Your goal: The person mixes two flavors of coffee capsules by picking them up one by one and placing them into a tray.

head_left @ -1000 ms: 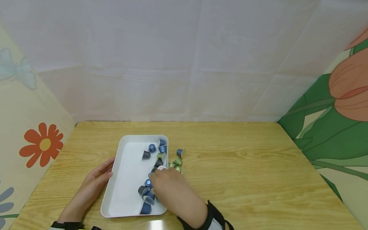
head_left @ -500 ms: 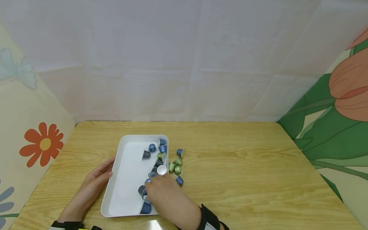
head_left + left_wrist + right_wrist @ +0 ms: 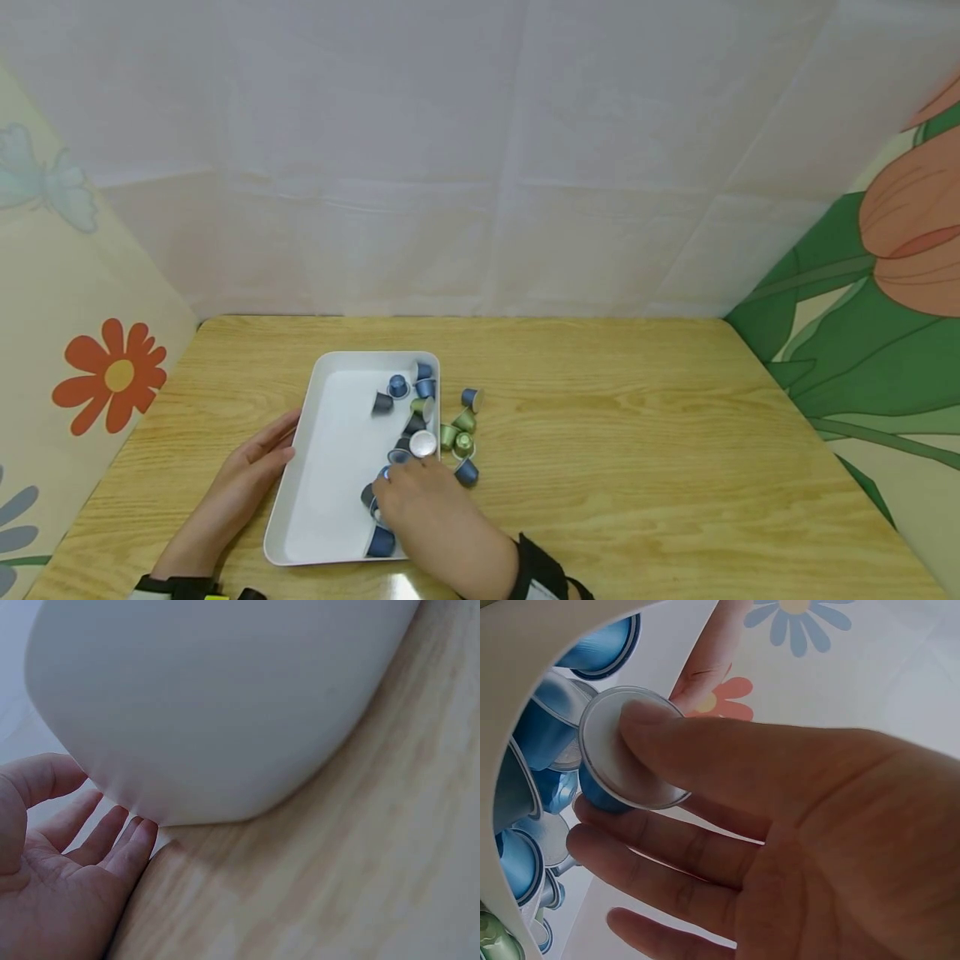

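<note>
A white tray (image 3: 330, 475) lies on the table with blue, dark and green coffee capsules along its right side. My left hand (image 3: 243, 475) rests against the tray's left outer wall; in the left wrist view its fingertips (image 3: 142, 829) touch the wall's edge. My right hand (image 3: 435, 512) is over the tray's lower right part. In the right wrist view it pinches a blue coffee capsule (image 3: 604, 791), thumb on the silver lid and fingers beneath. Other blue capsules (image 3: 544, 731) sit just beside it. The head view hides the held capsule behind the hand.
Outside the tray's right wall lie several green capsules (image 3: 464, 444), with a blue capsule (image 3: 467, 472) in front and another blue capsule (image 3: 471, 399) behind. The wooden table (image 3: 637, 450) stretches to the right. A white sheet (image 3: 480, 167) hangs behind it.
My right hand has moved a little left and toward me inside the tray. A white-lidded capsule and a blue capsule outside the wall have come into view. The left hand stays put.
</note>
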### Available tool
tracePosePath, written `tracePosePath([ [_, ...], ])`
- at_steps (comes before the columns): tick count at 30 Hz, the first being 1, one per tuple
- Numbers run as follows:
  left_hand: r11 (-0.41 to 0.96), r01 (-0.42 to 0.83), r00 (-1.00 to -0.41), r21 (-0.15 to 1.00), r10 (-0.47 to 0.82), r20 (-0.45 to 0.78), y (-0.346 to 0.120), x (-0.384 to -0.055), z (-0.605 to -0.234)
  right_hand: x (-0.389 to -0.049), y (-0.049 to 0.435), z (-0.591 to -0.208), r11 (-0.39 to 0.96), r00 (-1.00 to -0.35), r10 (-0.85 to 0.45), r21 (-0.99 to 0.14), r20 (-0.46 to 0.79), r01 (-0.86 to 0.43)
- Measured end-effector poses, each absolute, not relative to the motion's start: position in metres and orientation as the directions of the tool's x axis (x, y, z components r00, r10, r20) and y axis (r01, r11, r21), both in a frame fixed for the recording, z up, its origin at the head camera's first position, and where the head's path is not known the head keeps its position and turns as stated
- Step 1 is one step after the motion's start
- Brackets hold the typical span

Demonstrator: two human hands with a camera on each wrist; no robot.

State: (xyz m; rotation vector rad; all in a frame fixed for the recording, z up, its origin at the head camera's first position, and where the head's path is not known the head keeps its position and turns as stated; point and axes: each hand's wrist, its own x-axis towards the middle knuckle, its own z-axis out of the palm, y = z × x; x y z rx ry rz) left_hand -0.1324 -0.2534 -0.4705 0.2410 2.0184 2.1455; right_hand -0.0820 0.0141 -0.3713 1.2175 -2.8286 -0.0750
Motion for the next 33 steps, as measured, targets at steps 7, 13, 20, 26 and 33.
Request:
tracePosePath([
  [7, -0.048, -0.035, -0.970, 0.998, 0.243, -0.023, -0.2530, -0.1329, -0.4703, -0.0825, 0.0145, -0.3736, 0.687, -0.685, -0.726, 0.073, 0.054, -0.723],
  [13, -0.072, -0.018, -0.965, 0.997, 0.262, 0.002, -0.2542, -0.1330, -0.4717, -0.0810, 0.0159, -0.3739, 0.680, -0.674, -0.733, 0.086, 0.085, -0.728],
  [20, -0.054, -0.024, -0.967, 0.998, 0.255, -0.009, -0.2548, -0.1335, -0.4722, -0.0811, 0.0161, -0.3728, 0.682, -0.676, -0.731, 0.093, 0.096, -0.725],
  [26, -0.053, -0.023, -0.967, 0.998, 0.256, -0.009, -0.2544, -0.1331, -0.4718, -0.0813, 0.0162, -0.3734, 0.683, -0.671, -0.730, 0.132, 0.129, -0.718],
  [33, -0.036, -0.028, -0.968, 0.999, 0.249, -0.018, -0.2542, -0.1334, -0.4723, -0.0830, 0.0150, -0.3713, 0.712, -0.712, -0.700, 0.118, 0.055, -0.692],
])
